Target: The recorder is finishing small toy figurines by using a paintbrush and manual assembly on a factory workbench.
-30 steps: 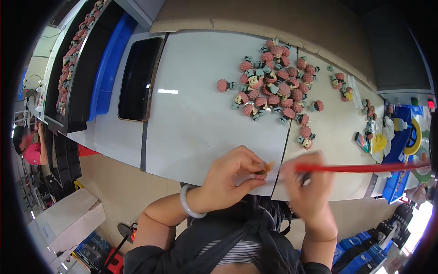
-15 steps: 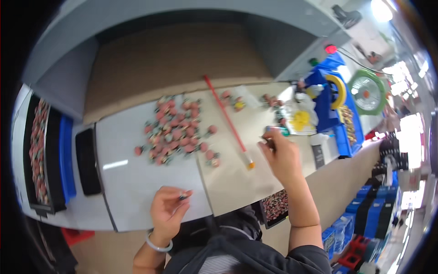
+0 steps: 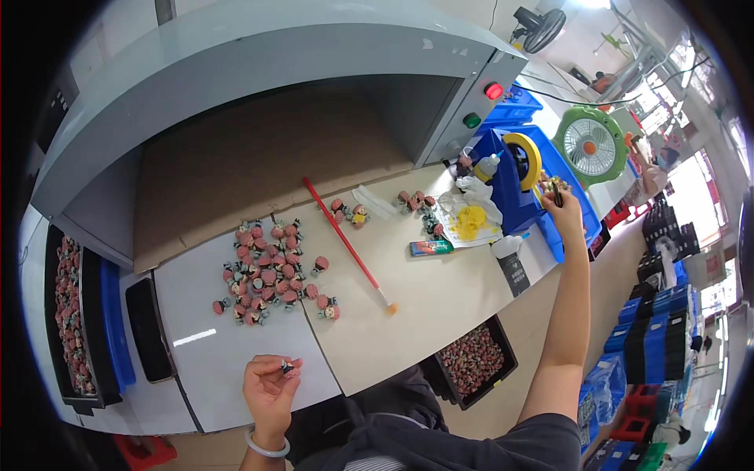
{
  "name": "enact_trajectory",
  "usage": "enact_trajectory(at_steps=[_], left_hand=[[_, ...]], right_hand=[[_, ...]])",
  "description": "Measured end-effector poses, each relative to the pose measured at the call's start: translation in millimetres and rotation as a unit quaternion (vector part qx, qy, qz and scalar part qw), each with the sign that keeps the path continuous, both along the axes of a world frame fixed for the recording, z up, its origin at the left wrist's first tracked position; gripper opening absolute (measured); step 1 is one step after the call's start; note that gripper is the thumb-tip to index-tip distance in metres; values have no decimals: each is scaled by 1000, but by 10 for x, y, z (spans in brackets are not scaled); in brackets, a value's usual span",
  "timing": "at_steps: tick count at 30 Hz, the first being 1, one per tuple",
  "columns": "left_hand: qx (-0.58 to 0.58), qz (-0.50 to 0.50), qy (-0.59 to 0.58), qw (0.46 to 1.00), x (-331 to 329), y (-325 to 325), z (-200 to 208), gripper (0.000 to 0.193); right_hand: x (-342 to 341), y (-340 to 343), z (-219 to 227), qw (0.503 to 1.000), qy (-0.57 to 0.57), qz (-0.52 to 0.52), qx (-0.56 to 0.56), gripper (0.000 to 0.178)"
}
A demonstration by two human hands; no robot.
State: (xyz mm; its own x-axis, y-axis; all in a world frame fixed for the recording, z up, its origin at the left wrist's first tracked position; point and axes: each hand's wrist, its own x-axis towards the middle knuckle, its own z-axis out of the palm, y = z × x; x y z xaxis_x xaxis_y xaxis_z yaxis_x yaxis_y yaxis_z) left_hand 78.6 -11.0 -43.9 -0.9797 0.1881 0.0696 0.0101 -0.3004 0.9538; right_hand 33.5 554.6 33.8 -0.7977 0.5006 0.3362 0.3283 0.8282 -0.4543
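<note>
My left hand (image 3: pixel 269 396), a pale bracelet at its wrist, pinches a small figurine (image 3: pixel 288 367) above the near edge of the white table. The figurine has a dark and pink body, partly covered by my fingertips. Out at the far right, my right hand (image 3: pixel 567 218) is closed round a slim dark tool (image 3: pixel 557 191), its kind too small to make out. The tool's tip is over small yellowish parts (image 3: pixel 545 182) in a blue bin (image 3: pixel 559 245). A pile of pink-topped figurines (image 3: pixel 267 275) lies on the table, left of a red-handled brush (image 3: pixel 345 238).
A grey machine housing (image 3: pixel 314 47) with an open tunnel stands behind. Yellow tape (image 3: pixel 532 161), a glue tube (image 3: pixel 430 248), a bottle (image 3: pixel 506 246) and yellow-smeared paper (image 3: pixel 473 224) lie right. Trays of figurines are at left (image 3: pixel 71 314) and below the table (image 3: pixel 471 357). A green fan (image 3: pixel 589 147) stands beyond.
My right hand has moved from above the table, near the glue tube, rightward to the blue bin. My left hand still holds the figurine. The whole view has shifted.
</note>
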Motion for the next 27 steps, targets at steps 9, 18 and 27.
enact_trajectory(at_steps=[9,18,27], left_hand=[[-21,21,-5,1000,-15,32,1,30],[-29,28,7,999,10,0,-26,30],[-91,-55,-67,992,-19,25,90,36]], right_hand=[[105,-296,89,992,62,-93,-51,20],[306,156,-209,958,-105,-17,265,35],[566,-2298,223,941,5,207,-268,36]])
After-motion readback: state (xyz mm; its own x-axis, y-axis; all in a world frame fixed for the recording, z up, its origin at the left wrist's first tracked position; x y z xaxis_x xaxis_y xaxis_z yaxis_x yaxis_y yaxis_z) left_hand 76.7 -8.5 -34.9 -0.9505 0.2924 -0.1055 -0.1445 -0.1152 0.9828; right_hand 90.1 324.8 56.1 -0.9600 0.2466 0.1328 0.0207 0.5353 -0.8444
